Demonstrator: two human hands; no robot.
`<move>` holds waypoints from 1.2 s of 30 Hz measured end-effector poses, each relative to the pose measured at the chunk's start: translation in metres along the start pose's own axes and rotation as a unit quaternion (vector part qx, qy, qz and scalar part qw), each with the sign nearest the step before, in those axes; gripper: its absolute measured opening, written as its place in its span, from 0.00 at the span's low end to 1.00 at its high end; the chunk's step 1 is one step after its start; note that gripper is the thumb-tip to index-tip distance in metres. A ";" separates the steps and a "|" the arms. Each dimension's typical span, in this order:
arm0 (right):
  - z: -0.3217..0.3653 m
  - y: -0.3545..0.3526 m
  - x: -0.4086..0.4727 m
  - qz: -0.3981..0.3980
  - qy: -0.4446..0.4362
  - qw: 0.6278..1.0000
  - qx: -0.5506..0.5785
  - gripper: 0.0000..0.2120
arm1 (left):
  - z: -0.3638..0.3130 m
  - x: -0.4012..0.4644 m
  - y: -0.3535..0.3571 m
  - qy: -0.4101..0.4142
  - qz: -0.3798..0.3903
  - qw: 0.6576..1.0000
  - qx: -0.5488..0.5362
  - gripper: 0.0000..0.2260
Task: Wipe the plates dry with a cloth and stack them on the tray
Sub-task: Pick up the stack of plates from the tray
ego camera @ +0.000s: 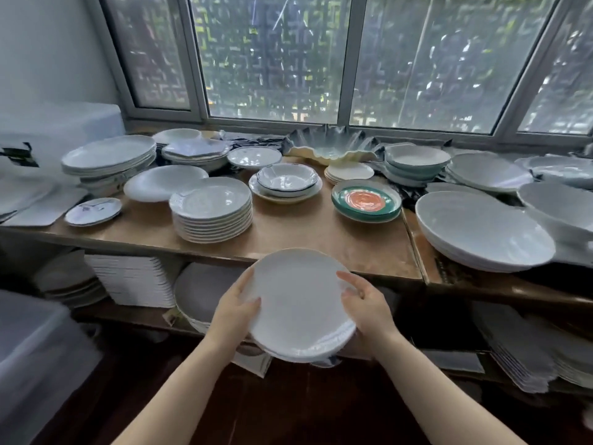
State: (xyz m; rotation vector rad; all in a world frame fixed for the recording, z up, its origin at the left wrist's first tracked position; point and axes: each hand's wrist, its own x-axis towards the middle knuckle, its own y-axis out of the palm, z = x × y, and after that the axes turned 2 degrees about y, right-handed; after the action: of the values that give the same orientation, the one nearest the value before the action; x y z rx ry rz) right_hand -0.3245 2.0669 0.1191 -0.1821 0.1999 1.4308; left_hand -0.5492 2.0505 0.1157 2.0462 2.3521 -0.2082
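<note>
I hold a small stack of white plates [300, 303] in front of the wooden table's near edge, tilted slightly toward me. My left hand [236, 311] grips the left rim and my right hand [365, 305] grips the right rim, thumbs on top. A tall stack of white plates [211, 216] stands on the table [288, 232] just beyond. No cloth or tray shows clearly in this view.
The table under the window carries many dishes: a green and orange plate [365, 200], stacked bowls [285, 181], large white bowls [481, 232] at right, plate piles [109, 159] at left. More plates [134, 281] fill the shelf below. Grey plastic bins [35, 348] stand at left.
</note>
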 end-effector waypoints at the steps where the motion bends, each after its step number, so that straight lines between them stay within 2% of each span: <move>1: 0.002 0.006 0.023 -0.012 -0.003 1.000 -0.008 0.18 | 0.001 0.025 0.001 -0.001 0.009 1.000 0.002 0.26; 9: 0.003 0.030 0.158 -0.053 0.056 0.997 0.000 0.24 | 0.006 0.181 0.018 -0.078 0.073 0.994 -0.015 0.30; 14: 0.002 0.035 0.234 -0.062 0.086 0.994 -0.013 0.22 | 0.014 0.249 0.028 -0.138 0.114 0.982 -0.060 0.27; 20: 0.004 0.046 0.308 -0.037 0.118 0.992 -0.032 0.23 | 0.025 0.307 0.038 -0.207 0.084 0.970 -0.095 0.24; 23: 0.002 0.048 0.337 -0.029 0.114 0.991 -0.055 0.24 | 0.028 0.334 0.044 -0.226 0.057 0.966 -0.110 0.28; 27: 0.000 0.045 0.364 -0.011 0.116 0.990 -0.082 0.22 | 0.035 0.353 0.055 -0.233 0.033 0.965 -0.115 0.29; 36: -0.013 0.026 0.385 0.017 0.107 0.980 -0.168 0.21 | 0.047 0.369 0.069 -0.208 -0.035 0.970 -0.120 0.24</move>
State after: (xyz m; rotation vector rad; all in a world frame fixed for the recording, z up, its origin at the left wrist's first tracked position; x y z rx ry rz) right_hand -0.3015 2.4368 0.0120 -0.6134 0.1358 1.4727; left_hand -0.5375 2.4182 0.0260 1.6246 2.0779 -0.3043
